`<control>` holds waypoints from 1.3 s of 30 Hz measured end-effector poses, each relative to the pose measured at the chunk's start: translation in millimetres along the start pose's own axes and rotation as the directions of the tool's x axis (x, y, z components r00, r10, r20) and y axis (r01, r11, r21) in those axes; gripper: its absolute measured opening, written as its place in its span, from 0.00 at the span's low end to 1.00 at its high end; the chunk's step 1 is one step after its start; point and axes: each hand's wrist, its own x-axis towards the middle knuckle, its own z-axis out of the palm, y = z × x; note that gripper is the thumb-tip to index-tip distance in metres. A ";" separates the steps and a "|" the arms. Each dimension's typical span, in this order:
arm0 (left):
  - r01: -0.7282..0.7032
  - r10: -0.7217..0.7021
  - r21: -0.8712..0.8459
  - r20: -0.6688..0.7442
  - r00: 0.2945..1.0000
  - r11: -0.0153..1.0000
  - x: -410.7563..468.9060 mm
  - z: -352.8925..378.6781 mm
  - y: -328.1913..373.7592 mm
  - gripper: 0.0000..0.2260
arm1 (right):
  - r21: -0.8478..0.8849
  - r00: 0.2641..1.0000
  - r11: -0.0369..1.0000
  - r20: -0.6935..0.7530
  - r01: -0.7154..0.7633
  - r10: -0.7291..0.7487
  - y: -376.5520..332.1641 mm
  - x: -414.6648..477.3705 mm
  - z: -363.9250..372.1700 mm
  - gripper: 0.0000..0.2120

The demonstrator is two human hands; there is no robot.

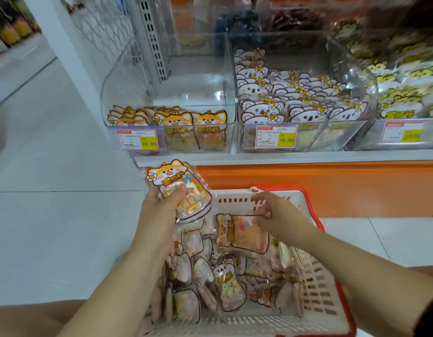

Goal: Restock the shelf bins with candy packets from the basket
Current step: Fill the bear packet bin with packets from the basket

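A white basket with a red rim [317, 285] stands on the floor below the shelf, holding several candy packets [225, 283]. My left hand [159, 207] grips a small stack of orange fox packets [176, 188] upright above the basket's far left corner. My right hand [273, 212] pinches the edge of another fox packet [242, 234] lying on top of the pile. On the shelf, the clear left bin [167, 93] has fox packets only along its front. The middle bin [303, 103] is full of white koala packets.
A third bin [405, 98] of yellow packets is at the far right. Price tags [137, 139] hang on the bin fronts. An orange base panel [332, 188] runs under the white shelf edge. Light tiled floor spreads to the left.
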 end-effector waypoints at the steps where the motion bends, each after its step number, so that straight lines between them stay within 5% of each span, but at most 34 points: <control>1: -0.011 0.011 -0.002 -0.014 1.000 1.000 -1.8 -1.4 3.8 0.10 | 0.085 0.999 0.995 -0.001 -0.044 0.044 -8.5 -1.4 -14.1 0.17; 8: 0.052 -0.057 -0.078 -0.066 0.996 0.996 -17.3 -3.3 5.2 0.09 | 0.545 0.979 0.828 -0.062 -0.130 0.195 -36.6 -26.6 -56.4 0.09; 14: 0.080 -0.081 0.025 0.033 0.996 0.996 -23.0 7.8 -11.1 0.06 | 0.623 0.958 0.782 -0.236 0.020 0.163 -46.3 -37.7 -43.6 0.08; 18: 0.126 -0.135 0.095 0.090 0.987 0.987 -27.3 23.9 -21.5 0.14 | 0.786 0.979 0.619 -0.120 -0.008 0.165 -57.5 -36.4 -32.0 0.12; 22: 0.216 -0.209 -0.041 0.123 0.970 0.976 -36.2 38.8 -20.1 0.13 | 0.623 0.978 0.779 -0.114 -0.065 0.173 -61.4 -34.9 -17.7 0.13; 27: 0.207 -0.192 -0.029 0.262 0.946 0.978 -47.1 40.0 -8.8 0.24 | 0.570 0.979 0.819 -0.120 -0.067 0.163 -64.6 -36.6 -10.1 0.12; 31: 0.071 -0.111 0.147 0.284 0.952 0.987 -50.4 35.4 -2.0 0.25 | 0.480 0.983 0.876 -0.139 -0.039 0.120 -66.8 -36.1 -15.6 0.13; 34: -0.053 -0.046 0.275 0.341 0.939 0.960 -50.6 25.7 11.6 0.20 | 0.377 0.988 0.926 -0.138 -0.016 0.073 -75.9 -33.9 -46.7 0.29; 37: -0.240 0.020 0.411 0.471 0.882 0.879 -51.5 15.0 42.8 0.21 | 0.325 0.992 0.937 -0.025 0.125 -0.123 -95.3 -26.5 -88.0 0.43; 39: -0.377 0.045 0.484 0.567 0.823 0.790 -51.4 11.9 69.3 0.24 | 0.285 0.959 0.933 0.111 0.221 -0.261 -114.2 -18.8 -106.9 0.40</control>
